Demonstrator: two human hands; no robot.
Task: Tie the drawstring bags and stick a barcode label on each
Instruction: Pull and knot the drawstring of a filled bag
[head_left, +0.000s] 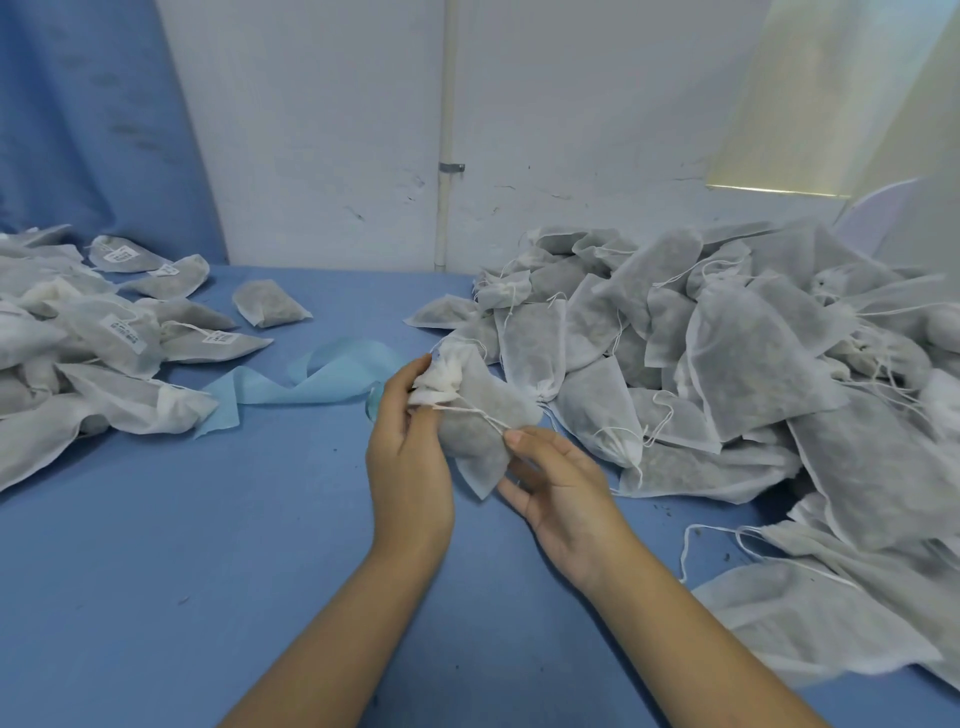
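A white non-woven drawstring bag (480, 415) with dark filling hangs between my hands above the blue table. My left hand (410, 452) grips its gathered neck, which bunches out above my fingers. My right hand (553, 480) pinches the white drawstring (470, 411) between thumb and fingertip, and the cord runs taut from there to the neck. The bag's lower corner droops between my palms.
A large heap of unlabelled bags (727, 364) with loose strings fills the right side. Bags carrying barcode labels (124, 332) lie piled at the left. A light blue backing strip (317, 379) curls across the table (208, 545) behind my hands. A white wall stands behind.
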